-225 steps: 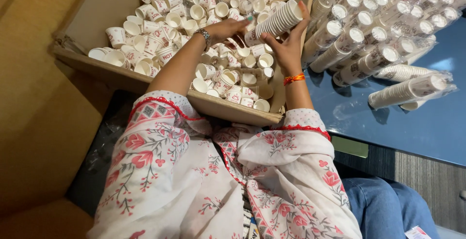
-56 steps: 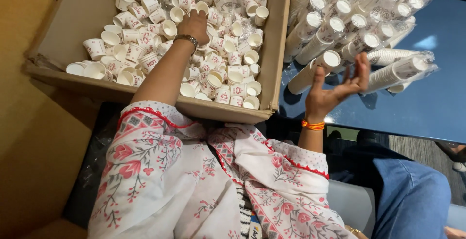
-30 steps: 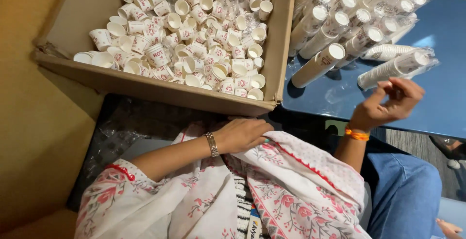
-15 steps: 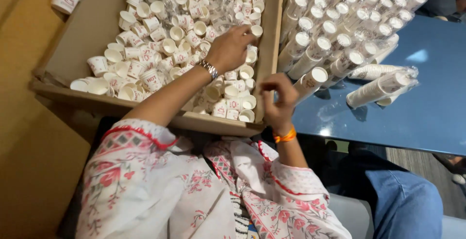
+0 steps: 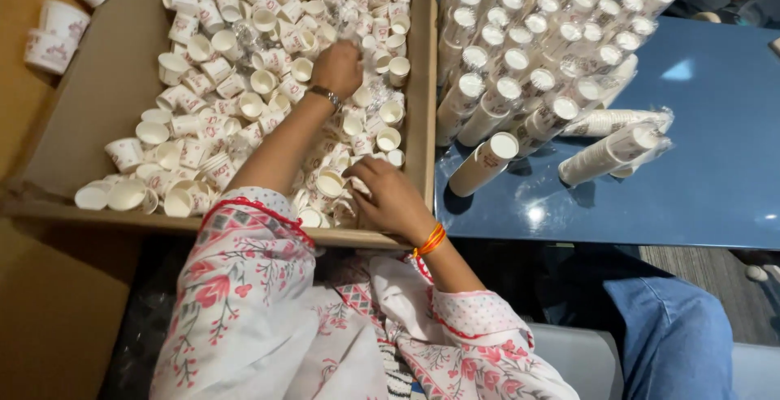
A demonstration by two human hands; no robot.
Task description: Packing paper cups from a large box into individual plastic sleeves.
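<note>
left hand (image 5: 339, 67): closed grip on loose paper cups (image 5: 244, 83), cardboard box (image 5: 106, 91) far side | right hand (image 5: 390, 198): fingers curled over cups, near right corner; grip unclear | nest cups mouth-up, squarely.

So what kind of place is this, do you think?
Probably a packing or sorting workspace. A big cardboard box is full of loose paper cups, sleeves of stacked cups lie on a blue table, and both hands, left and right, are in the box.
</note>
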